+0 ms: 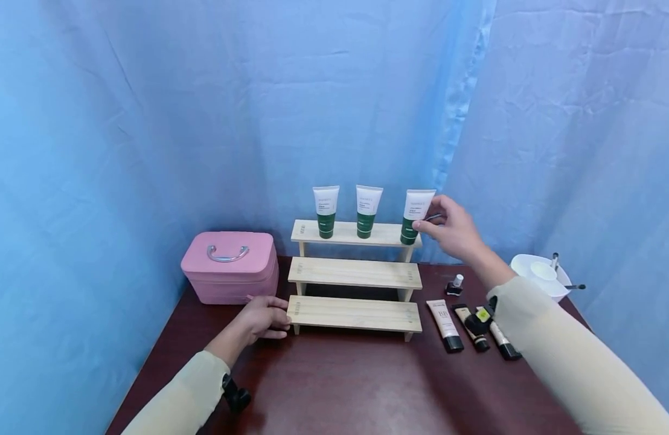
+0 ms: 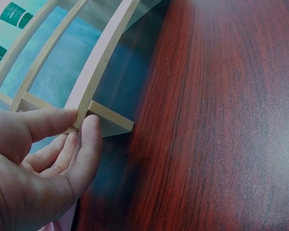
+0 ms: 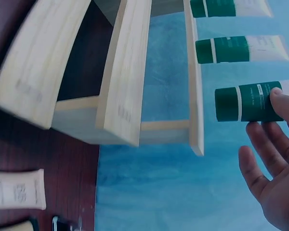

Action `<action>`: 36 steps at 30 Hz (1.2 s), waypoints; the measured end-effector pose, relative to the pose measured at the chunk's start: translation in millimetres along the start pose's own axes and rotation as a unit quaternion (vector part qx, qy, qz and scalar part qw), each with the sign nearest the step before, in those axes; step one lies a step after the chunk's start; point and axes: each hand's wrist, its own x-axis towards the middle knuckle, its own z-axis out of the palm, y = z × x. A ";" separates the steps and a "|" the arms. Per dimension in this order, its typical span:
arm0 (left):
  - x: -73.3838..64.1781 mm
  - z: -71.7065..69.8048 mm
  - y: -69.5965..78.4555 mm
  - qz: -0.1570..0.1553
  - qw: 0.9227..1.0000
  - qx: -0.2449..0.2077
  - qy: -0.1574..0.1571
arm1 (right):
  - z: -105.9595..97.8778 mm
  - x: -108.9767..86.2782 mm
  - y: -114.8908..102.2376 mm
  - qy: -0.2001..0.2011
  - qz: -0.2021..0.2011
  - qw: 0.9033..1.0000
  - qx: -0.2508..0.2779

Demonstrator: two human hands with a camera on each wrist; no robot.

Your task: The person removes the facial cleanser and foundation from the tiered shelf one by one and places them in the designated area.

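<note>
A three-step wooden display stand (image 1: 355, 313) stands on the dark red table. My left hand (image 1: 265, 318) pinches the left end of its lowest step between thumb and fingers, seen close up in the left wrist view (image 2: 58, 159). My right hand (image 1: 455, 228) holds a white and green squeeze tube (image 1: 419, 205) at the right end of the top step. In the right wrist view, a gap shows between this tube's green cap (image 3: 226, 104) and the board. Two matching tubes, one at the left (image 1: 326, 205) and one near the middle (image 1: 368, 205), stand upright, cap down, on the top step.
A pink case (image 1: 229, 269) with a metal handle sits left of the stand. On the right lie a BB cream tube (image 1: 443, 320), two more cosmetic tubes and a small dark bottle (image 1: 454, 286). A white bowl (image 1: 521, 263) with brushes is farther right. Blue curtains hang behind.
</note>
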 end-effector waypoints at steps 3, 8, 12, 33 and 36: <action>-1.0 0.2 -1.4 0.002 1.000 -0.001 0.001 | -13.7 -19.1 2.4 -0.001 -0.011 1.000 -0.008; -1.9 -3.5 -5.7 0.005 1.000 -0.003 0.005 | -32.2 -59.6 16.6 -0.010 -0.013 1.000 -0.019; -3.4 -5.4 -4.3 0.004 1.000 -0.004 0.005 | -36.5 -95.6 35.9 -0.026 -0.006 1.000 0.002; 2.6 0.2 1.2 -0.008 1.000 -0.010 0.004 | 22.5 -231.7 121.5 -0.149 0.213 0.955 0.140; 3.1 0.7 0.0 -0.011 1.000 -0.009 0.004 | 29.4 -238.5 128.2 -0.153 0.235 0.950 0.136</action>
